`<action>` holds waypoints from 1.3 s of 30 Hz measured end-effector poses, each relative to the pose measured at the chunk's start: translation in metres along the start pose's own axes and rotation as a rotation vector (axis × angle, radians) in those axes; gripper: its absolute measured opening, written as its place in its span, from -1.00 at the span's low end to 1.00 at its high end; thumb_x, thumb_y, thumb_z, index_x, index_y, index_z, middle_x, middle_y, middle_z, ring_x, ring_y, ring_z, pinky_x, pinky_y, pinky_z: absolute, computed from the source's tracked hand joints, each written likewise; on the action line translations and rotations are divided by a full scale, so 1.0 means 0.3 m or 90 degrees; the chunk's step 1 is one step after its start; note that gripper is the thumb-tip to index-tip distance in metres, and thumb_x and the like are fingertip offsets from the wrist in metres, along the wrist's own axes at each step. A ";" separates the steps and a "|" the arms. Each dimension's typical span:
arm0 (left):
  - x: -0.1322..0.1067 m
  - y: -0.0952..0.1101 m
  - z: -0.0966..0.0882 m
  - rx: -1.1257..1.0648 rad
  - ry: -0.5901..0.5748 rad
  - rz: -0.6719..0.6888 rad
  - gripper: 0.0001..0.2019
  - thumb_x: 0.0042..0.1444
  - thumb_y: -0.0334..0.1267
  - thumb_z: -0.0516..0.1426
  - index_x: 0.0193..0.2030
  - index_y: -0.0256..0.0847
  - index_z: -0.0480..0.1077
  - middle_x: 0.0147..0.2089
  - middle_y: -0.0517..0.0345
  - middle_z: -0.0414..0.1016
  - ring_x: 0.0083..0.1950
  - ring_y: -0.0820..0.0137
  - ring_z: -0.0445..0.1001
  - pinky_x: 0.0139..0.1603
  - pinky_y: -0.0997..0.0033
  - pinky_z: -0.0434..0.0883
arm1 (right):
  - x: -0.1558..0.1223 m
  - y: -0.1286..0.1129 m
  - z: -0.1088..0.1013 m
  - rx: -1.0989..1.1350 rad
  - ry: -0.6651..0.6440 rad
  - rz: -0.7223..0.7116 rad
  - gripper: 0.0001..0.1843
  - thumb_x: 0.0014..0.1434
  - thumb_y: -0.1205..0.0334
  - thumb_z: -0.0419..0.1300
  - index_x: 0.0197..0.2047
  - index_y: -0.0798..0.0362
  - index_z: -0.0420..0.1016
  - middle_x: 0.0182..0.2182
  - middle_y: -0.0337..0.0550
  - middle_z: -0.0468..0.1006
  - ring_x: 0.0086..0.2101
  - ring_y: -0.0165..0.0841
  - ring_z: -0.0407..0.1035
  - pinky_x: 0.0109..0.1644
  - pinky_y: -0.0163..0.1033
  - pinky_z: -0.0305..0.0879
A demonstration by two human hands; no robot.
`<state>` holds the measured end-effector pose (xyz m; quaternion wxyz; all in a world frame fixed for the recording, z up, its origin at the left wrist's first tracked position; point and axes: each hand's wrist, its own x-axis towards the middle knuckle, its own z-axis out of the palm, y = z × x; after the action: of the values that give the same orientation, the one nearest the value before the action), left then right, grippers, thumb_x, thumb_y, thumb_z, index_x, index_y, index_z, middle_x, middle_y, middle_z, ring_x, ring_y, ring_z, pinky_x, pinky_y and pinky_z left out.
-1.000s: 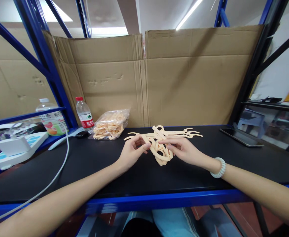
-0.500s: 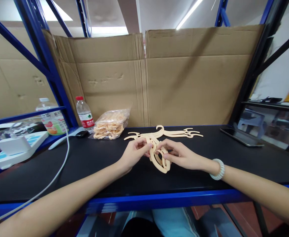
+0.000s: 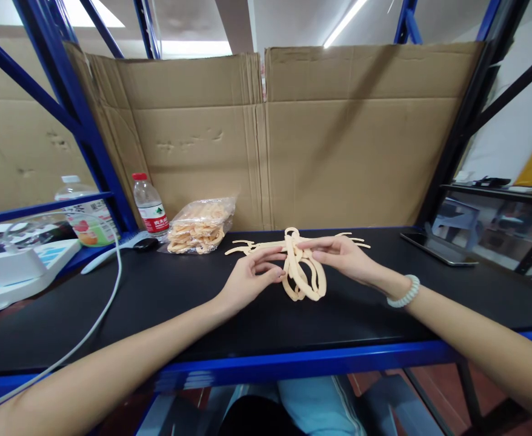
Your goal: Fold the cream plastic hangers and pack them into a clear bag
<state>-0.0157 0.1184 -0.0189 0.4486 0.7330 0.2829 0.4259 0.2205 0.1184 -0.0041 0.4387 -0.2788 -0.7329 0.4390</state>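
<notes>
On the black desk (image 3: 266, 327), before me, at centre: one bunch of cream hangers (image 3: 299, 274), folded into loops, number not clear. Right hand (image 3: 341, 257), mine: thumb and fingers pinched on the upper part of the bunch, a white coiled band (image 3: 405, 293) at the wrist. Left hand (image 3: 250, 275), mine: just beside the bunch's left edge, thumb and fingers parted; whether a fingertip touches I cannot tell. Directly behind: spread hangers (image 3: 263, 246), same cream colour, lying flat, partly hidden by my hands. Back left: one clear bag (image 3: 202, 225) of cream pieces; next to it, one red-capped bottle (image 3: 154, 217). Far left: one power strip (image 3: 59, 257), white. Far right: one dark phone (image 3: 434, 248), lying flat
</notes>
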 end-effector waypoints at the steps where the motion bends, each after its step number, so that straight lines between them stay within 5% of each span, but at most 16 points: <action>1: -0.005 0.001 0.000 0.080 -0.015 0.044 -0.56 0.10 -0.20 0.18 0.13 -0.25 0.32 0.05 -0.11 0.43 -0.08 0.28 0.49 -0.03 0.18 0.46 | 0.002 0.007 -0.020 0.015 0.026 0.025 -0.62 0.09 0.14 0.27 -0.02 0.08 0.51 -0.04 -0.02 0.53 -0.07 -0.26 0.43 0.11 -0.06 0.29; 5: -0.032 0.004 0.001 0.396 -0.194 0.185 -0.59 0.18 -0.17 0.10 0.16 -0.19 0.31 0.18 -0.07 0.33 0.22 0.19 0.27 0.25 0.09 0.22 | 0.007 0.053 -0.100 -0.022 0.099 0.158 -0.60 0.03 0.13 0.30 -0.09 0.16 0.54 -0.17 0.02 0.58 -0.22 -0.29 0.47 -0.03 -0.10 0.38; 8: -0.047 0.007 -0.001 0.505 -0.320 0.168 -0.45 0.20 -0.07 0.07 0.29 -0.18 0.14 0.35 -0.06 0.10 0.37 0.14 0.03 0.34 0.06 0.06 | 0.008 0.099 -0.130 -0.134 0.086 0.224 -0.65 0.04 0.16 0.27 -0.13 0.20 0.55 -0.28 -0.01 0.59 -0.35 -0.37 0.44 -0.24 -0.22 0.41; 11: -0.053 0.011 -0.009 0.554 -0.373 0.138 -0.41 0.23 -0.01 0.02 0.34 -0.14 0.05 0.39 -0.01 -0.02 0.41 0.13 -0.10 0.36 0.03 -0.02 | 0.006 0.123 -0.122 -0.275 0.014 0.178 -0.66 0.11 0.10 0.20 -0.15 0.19 0.54 -0.35 -0.08 0.54 -0.46 -0.42 0.35 -0.44 -0.30 0.32; 19: -0.059 0.011 -0.034 0.594 -0.382 0.105 -0.36 0.23 0.04 0.00 0.37 -0.11 -0.05 0.43 -0.01 -0.17 0.42 0.12 -0.16 0.36 0.03 -0.02 | -0.026 0.040 -0.051 -0.602 -0.169 0.031 -0.53 0.29 -0.06 -0.07 -0.26 0.16 0.46 -0.36 -0.09 0.40 -0.34 -0.33 0.28 -0.24 -0.20 0.26; 23: -0.061 -0.002 -0.038 0.566 -0.347 0.117 -0.36 0.22 0.03 0.02 0.38 -0.07 -0.07 0.43 0.00 -0.19 0.42 0.11 -0.20 0.35 0.00 0.00 | -0.048 0.003 -0.080 -0.606 -0.226 0.062 -0.35 0.11 -0.14 0.18 0.15 0.09 0.28 -0.07 -0.01 0.33 -0.13 -0.24 0.26 -0.03 -0.14 0.24; 26: -0.061 -0.009 -0.037 0.548 -0.346 0.104 -0.36 0.21 0.02 0.04 0.37 -0.06 -0.05 0.43 -0.01 -0.17 0.42 0.11 -0.19 0.34 0.00 0.01 | -0.057 -0.006 -0.099 -0.565 -0.284 0.079 -0.17 0.04 -0.02 0.28 0.31 0.01 0.07 -0.02 -0.04 0.25 -0.21 -0.33 0.27 -0.09 -0.20 0.28; 35: -0.052 -0.016 -0.040 0.591 -0.364 0.128 -0.43 0.26 -0.04 -0.01 0.36 -0.08 -0.01 0.42 0.04 -0.11 0.42 0.04 -0.26 0.34 -0.08 -0.03 | -0.044 -0.004 -0.053 -0.520 -0.312 0.035 -0.45 0.16 0.21 0.17 0.22 -0.08 0.25 -0.18 -0.13 0.27 -0.32 -0.40 0.26 -0.22 -0.25 0.28; 39: -0.043 -0.013 -0.040 0.657 -0.358 0.192 -0.52 0.30 -0.21 -0.10 0.35 -0.13 0.03 0.37 0.01 0.04 0.40 0.09 -0.10 0.34 -0.04 -0.02 | -0.039 0.011 -0.053 -0.522 -0.299 0.020 -0.49 0.19 0.18 0.15 0.21 -0.07 0.27 -0.19 -0.13 0.27 -0.34 -0.41 0.25 -0.22 -0.25 0.28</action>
<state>-0.0323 0.1148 -0.0242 0.0273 0.9723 0.2171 0.0825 0.2400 0.1170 -0.0080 0.1078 -0.3332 -0.9208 0.1715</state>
